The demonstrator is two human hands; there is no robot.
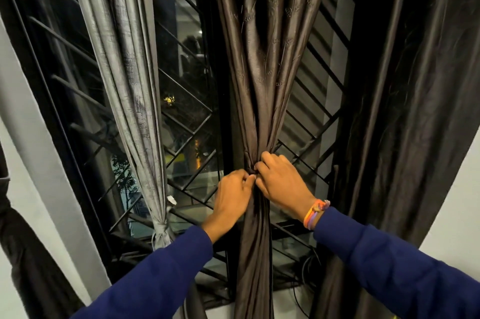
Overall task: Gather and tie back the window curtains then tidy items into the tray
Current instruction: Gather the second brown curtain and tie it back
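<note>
A dark brown curtain (262,72) hangs in the middle of the window, gathered into a narrow bunch at about sill height. My left hand (232,196) and my right hand (281,179) meet at that pinch point, fingers curled into the fabric from either side. What ties the bunch is hidden under my fingers. To the left a silver-grey curtain (130,79) hangs gathered, with a knot (161,231) tying it near its lower end. No tray is in view.
Black window bars (187,116) run in diagonals behind both curtains. A wide dark curtain (405,116) hangs loose on the right, and another dark cloth (28,253) hangs at the far left. White wall (33,152) flanks the window. Cables (302,290) trail near the sill.
</note>
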